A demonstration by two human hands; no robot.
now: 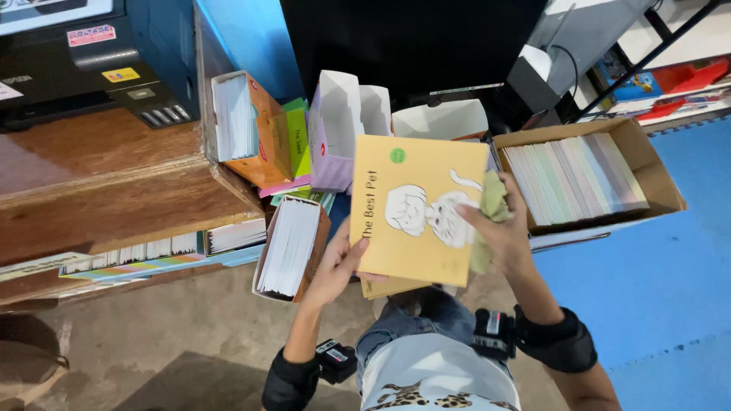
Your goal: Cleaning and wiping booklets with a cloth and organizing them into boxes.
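A thin yellow booklet [415,209] is being held up over the lap, fingers of the left hand [335,266] clamped on its lower left edge. A pale green cloth [491,205] is being pressed against its cover by the right hand [499,228], fingers closed on the cloth. An open cardboard box [655,179] of booklets is sitting just to the right.

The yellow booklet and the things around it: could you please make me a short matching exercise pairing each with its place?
Things:
1. yellow booklet
2. cloth
3. cardboard box of thin booklets
4. printer

Places:
A. on the wooden desk, upper left
B. on the blue mat, to the right
C. held at its lower edge by the left hand
D. pressed on the cover by the right hand

Pairs: 1-C, 2-D, 3-B, 4-A
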